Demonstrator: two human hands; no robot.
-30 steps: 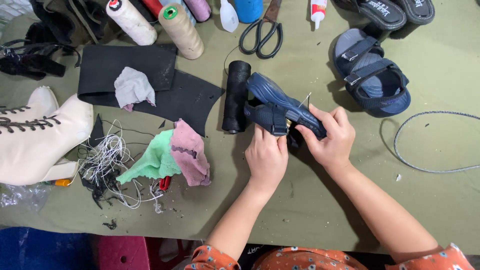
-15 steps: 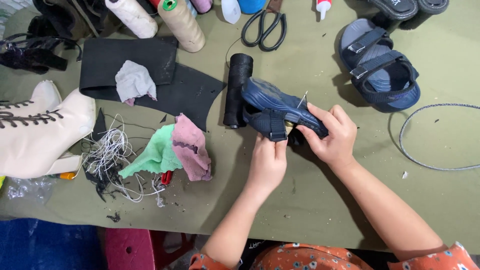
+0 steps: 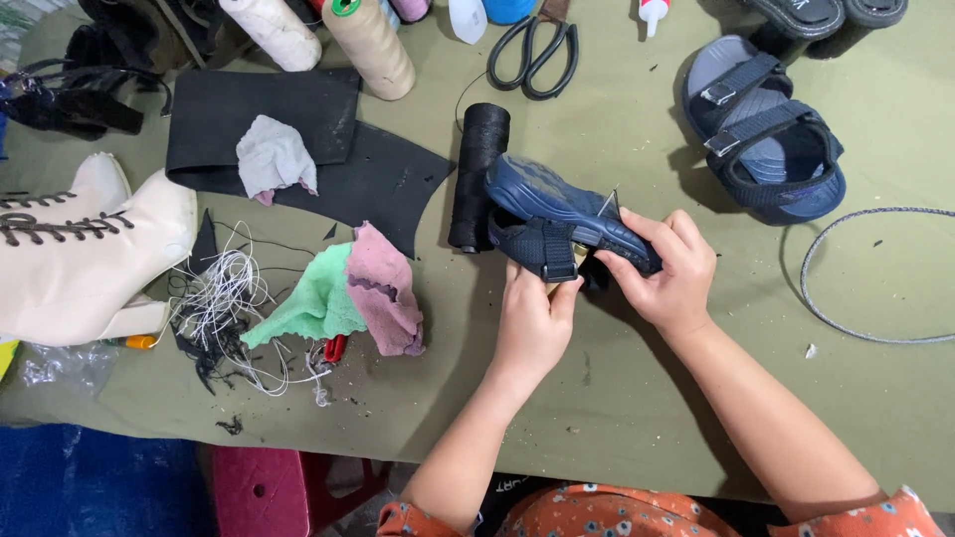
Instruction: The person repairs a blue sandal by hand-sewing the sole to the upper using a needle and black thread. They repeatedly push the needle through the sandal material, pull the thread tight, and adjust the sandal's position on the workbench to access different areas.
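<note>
both hands grip the navy sandal (image 3: 557, 214): left hand (image 3: 532, 323) at its strap, right hand (image 3: 667, 273) on its sole.

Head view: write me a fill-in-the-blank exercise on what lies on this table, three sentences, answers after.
1. Both hands, the left hand and the right hand, hold a dark blue ____.
2. The black spool of thread lies right beside the held sandal, on its ____ side in the picture.
3. The green cloth lies next to a ____ cloth.

Missing words: sandal; left; pink
</note>
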